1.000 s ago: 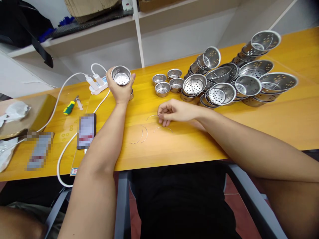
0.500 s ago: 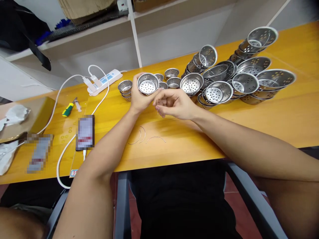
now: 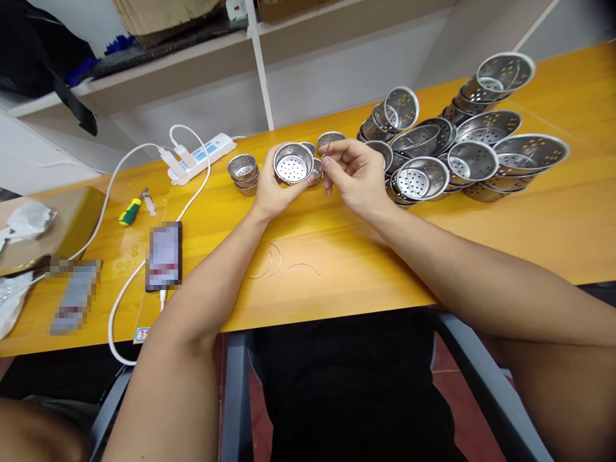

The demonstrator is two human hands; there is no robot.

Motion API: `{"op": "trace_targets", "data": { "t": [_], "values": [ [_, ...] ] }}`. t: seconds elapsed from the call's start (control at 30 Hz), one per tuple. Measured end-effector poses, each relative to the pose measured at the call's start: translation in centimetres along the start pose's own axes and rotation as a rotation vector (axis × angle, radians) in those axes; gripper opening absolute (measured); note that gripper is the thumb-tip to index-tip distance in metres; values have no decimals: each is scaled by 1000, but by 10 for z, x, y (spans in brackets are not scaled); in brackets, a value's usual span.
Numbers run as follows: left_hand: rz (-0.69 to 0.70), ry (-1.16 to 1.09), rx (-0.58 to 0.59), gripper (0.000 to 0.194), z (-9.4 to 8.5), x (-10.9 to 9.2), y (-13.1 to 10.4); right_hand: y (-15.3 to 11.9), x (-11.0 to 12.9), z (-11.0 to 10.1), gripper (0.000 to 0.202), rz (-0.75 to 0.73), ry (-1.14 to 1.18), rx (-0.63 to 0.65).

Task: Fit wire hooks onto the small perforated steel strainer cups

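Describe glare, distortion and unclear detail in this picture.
Head view: pale sheen on the table, bright glints in the held cup; head view: the rightmost cup looks stretched, probably by a wide lens; head view: both phones are pixelated, and the wire in the right hand is too thin to trace fully.

Perforated metal cup [image 3: 293, 165] held mouth up, thin wire [image 3: 322, 156] beside it

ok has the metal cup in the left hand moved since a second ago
Yes. The metal cup in the left hand has moved right, farther from the white power strip that it was close beside.
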State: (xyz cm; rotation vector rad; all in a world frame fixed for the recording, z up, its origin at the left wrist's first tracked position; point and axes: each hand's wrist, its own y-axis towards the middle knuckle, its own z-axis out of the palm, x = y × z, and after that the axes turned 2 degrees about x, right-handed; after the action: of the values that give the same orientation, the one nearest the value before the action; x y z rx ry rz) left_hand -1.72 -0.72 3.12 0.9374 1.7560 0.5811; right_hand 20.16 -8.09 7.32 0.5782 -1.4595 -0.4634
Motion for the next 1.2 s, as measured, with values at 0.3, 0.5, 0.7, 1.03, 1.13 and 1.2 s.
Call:
{"op": "trace_targets", "data": {
  "t": [0.3,0.5,0.7,1.03,1.13,1.2],
  "values": [
    [7,-29,35,97,-6,23,-5,0,2,-4,58,71,-32,-1],
    [-4,-54,33,98,-4,16,-5,0,-1,-3,63,100,-26,-2],
    [-98,-30,-21,94,-1,-12,-4,0,-1,-3,59,74,-14,-23],
    [-79,14,-13,101,4,-2,-8,0,1,-3,57,55,-46,-28],
    [-61,-12,-23,101,6,8,-9,0,0,-3,59,48,-42,-40],
    [-79,-10,-17,102,6,10,-9,1,-1,-4,60,50,-58,-30]
  ]
}}
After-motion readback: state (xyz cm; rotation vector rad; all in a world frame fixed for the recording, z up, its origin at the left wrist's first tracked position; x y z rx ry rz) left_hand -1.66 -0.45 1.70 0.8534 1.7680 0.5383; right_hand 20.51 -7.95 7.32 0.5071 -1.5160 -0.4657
